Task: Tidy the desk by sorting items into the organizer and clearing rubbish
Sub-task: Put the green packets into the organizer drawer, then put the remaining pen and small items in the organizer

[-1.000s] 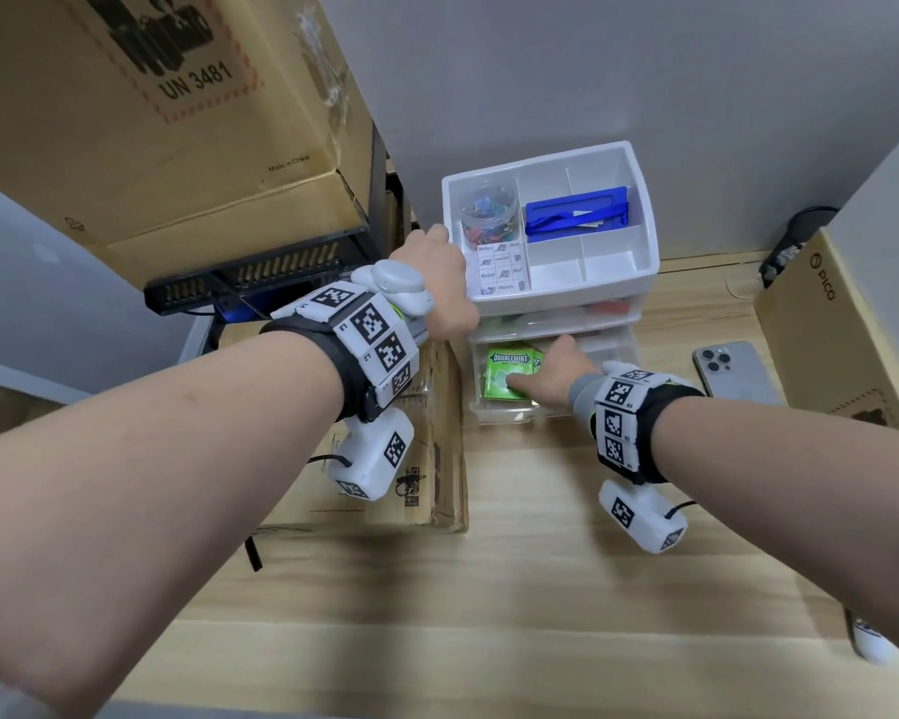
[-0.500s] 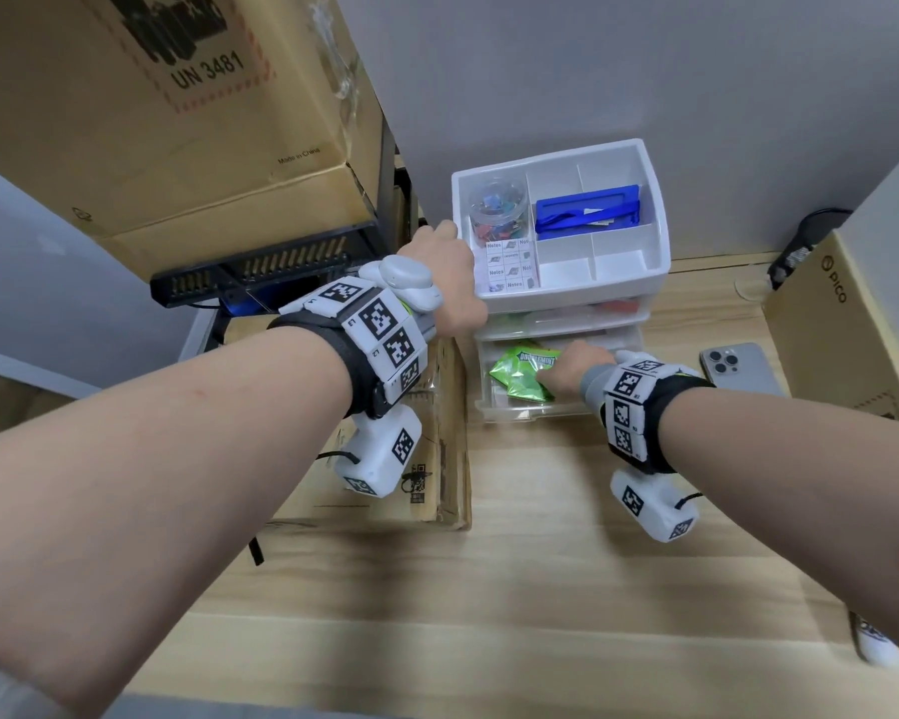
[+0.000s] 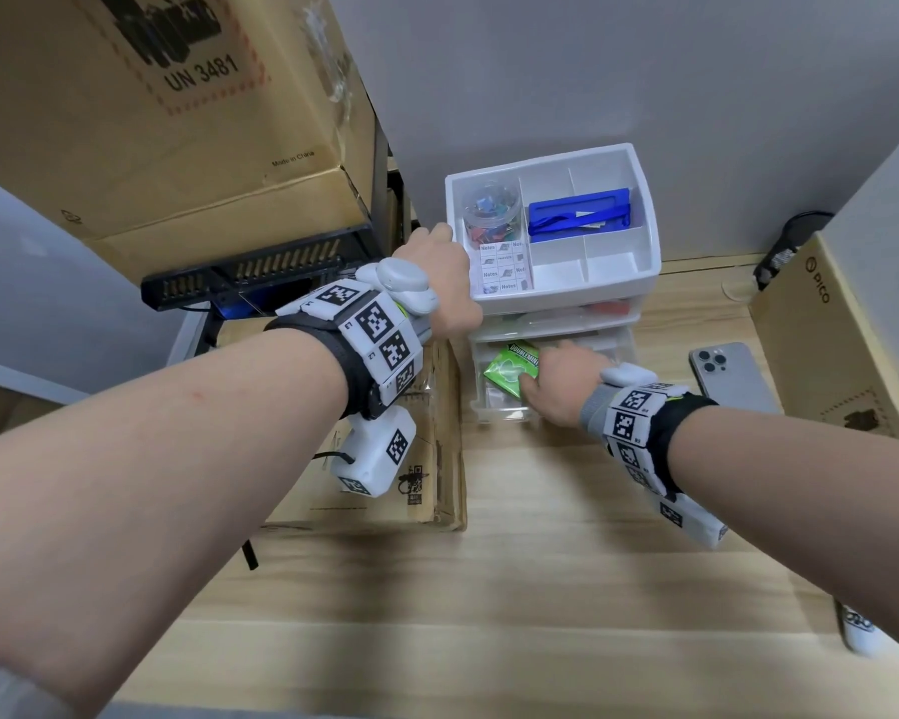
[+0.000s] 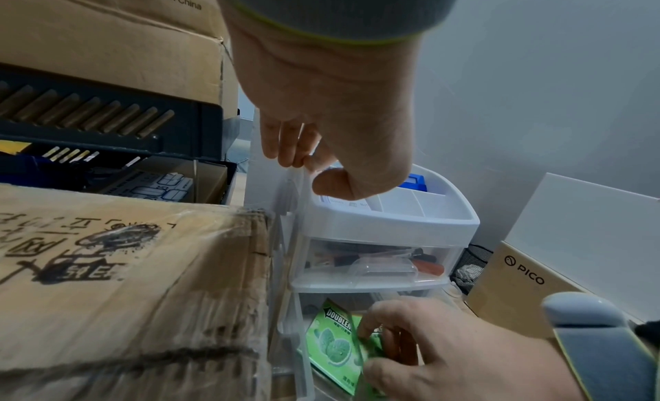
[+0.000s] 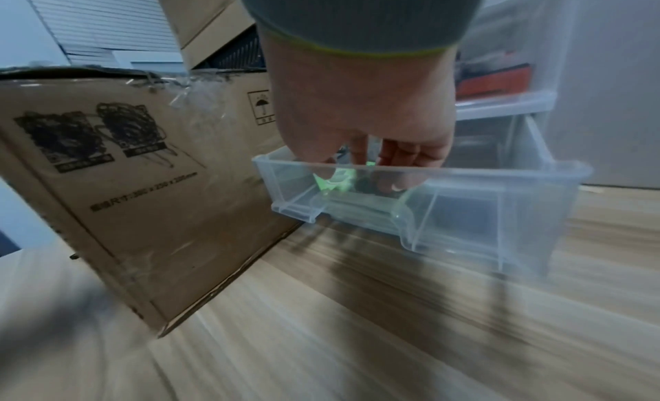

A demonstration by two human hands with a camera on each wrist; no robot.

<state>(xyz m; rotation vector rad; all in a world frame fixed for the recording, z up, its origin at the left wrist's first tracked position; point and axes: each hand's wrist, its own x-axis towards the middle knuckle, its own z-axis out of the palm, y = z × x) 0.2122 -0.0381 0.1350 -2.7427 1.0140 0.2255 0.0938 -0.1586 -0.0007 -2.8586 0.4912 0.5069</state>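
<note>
- progress, as judged: sorting well advanced. the organizer (image 3: 639, 282) top tray already carries stationery, and the green gum packet (image 3: 512, 366) sits inside the pulled-out bottom drawer (image 3: 499, 407), tilted, not yet lying flat.
- right hand (image 3: 561, 386) is in the drawer with fingers (image 4: 378, 322) pinching the packet's edge; packet not released.
- left hand (image 3: 445, 282) grasps the organizer's upper left rim, thumb inside and fingers (image 4: 285, 141) outside, apparently bracing the unit.
- left to do, as judged: let go of the packet, push the drawer shut, deal with the phone (image 3: 733, 376) lying on the table (image 3: 489, 614) just right of the organizer. no rubbish identifiable in these views.
- top tray contents: clear jar of coloured clips (image 3: 490, 212) rear left, notes pad (image 3: 503, 266) front left, blue tool (image 3: 580, 216) in rear middle compartment; remaining compartments show nothing.
- middle drawer (image 4: 375, 260): closed; dark and red items visible through the wall, not identifiable.
</note>
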